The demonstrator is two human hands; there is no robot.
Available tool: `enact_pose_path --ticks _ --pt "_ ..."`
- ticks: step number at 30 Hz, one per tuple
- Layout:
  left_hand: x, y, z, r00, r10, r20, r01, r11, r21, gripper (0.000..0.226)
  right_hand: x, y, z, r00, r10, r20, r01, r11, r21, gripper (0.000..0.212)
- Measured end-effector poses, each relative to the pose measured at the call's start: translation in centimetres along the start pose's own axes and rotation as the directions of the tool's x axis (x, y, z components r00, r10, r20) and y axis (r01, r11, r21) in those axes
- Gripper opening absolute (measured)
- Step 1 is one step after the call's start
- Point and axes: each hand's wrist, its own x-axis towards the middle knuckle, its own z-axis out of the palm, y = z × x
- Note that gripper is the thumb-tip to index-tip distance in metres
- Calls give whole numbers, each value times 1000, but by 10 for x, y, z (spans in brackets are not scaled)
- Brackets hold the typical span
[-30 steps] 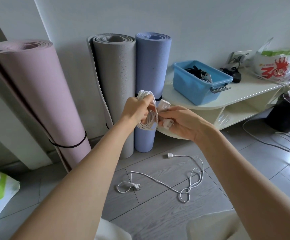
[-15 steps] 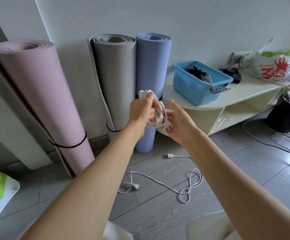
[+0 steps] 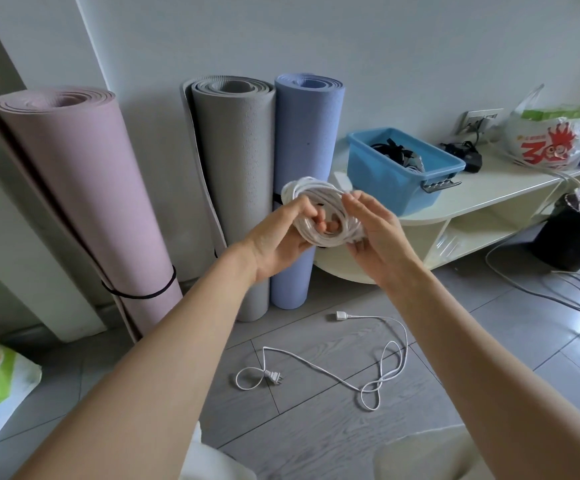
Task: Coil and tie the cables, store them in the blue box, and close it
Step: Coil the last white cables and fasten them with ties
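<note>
I hold a coiled white cable [image 3: 319, 199] up in front of me at chest height. My left hand [image 3: 281, 237] grips the coil's left side, fingers curled through its middle. My right hand [image 3: 378, 226] lies against the coil's right side with its fingers nearly straight. A second white cable [image 3: 333, 372] lies loose on the grey floor below, plug at its left end. The blue box [image 3: 395, 178] stands open on the cream shelf, with dark cables inside it. No lid is in view.
Three rolled mats, pink [image 3: 77, 188], grey [image 3: 240, 174] and blue [image 3: 302, 140], lean on the wall. The low cream shelf [image 3: 503, 188] carries a black adapter [image 3: 468, 157] and a plastic bag [image 3: 555, 136]. More cables [image 3: 558, 292] trail over the floor at right, beside a black bin [image 3: 572, 237].
The coil has turned to face me flat. My right hand let go of the cable end and opened against the coil's side. My left hand kept its grip.
</note>
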Motion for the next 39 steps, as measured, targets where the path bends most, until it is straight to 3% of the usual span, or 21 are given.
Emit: enact_pose_path --ticks 1,4,6,7,9,11,12,14,16,20,23,28,31,33,36,37,39 --pt "-4 -2 -9 997 -76 3 76 995 65 9 0 -5 -4 1000 -12 1 12 999 -38 5" --pt "-10 -8 -37 970 -242 -23 243 960 138 85 -2 -14 -16 998 64 21 -58 976 -209 7" --pt "-11 -6 -43 971 -239 9 238 969 59 103 -6 -13 -21 982 171 85 -138 943 -301 9" --pt "-11 -3 -39 971 -233 51 230 971 63 96 -8 -11 -22 968 212 135 -160 934 -320 9" --pt "-13 -1 -21 959 -241 150 213 960 180 57 -12 -8 -21 942 256 216 -183 934 -306 9" --pt "-13 -4 -6 955 -262 143 205 924 321 21 -14 -9 -20 933 269 241 -194 936 -293 9" --pt "-12 -6 -3 953 -280 112 223 904 365 16 -14 -9 -21 936 266 229 -187 930 -317 10" --pt "-9 -12 1 948 -311 68 268 895 356 20 -17 -7 -24 959 237 152 -160 902 -400 13" --pt "-5 -13 6 955 -294 32 280 934 222 29 -18 -6 -26 980 188 72 -140 894 -425 12" --pt "-1 -12 16 975 -218 31 218 976 28 24 -20 -8 -28 979 202 28 -186 939 -288 14" --pt "2 -17 19 971 -237 33 236 972 18 18 -23 -3 -34 973 231 28 -220 954 -203 19" --pt "12 -33 24 951 -291 103 292 956 12 17 -28 5 -48 957 292 -3 -289 946 -148 9" --pt "24 -50 25 946 -320 53 323 945 -48 10 -21 16 -59 955 292 -48 -296 949 -111 13" --pt "35 -66 22 941 -337 -39 334 940 -75 6 -11 30 -70 959 240 -150 -275 917 -289 11" --pt "56 -96 16 908 -362 -209 379 924 45 1 6 59 -97 971 83 -223 -219 682 -698 16" --pt "65 -106 13 899 -362 -247 392 916 84 3 12 70 -107 974 60 -219 -206 640 -740 19" --pt "80 -120 6 901 -316 -297 388 894 225 10 20 82 -121 973 67 -222 -210 662 -719 19"
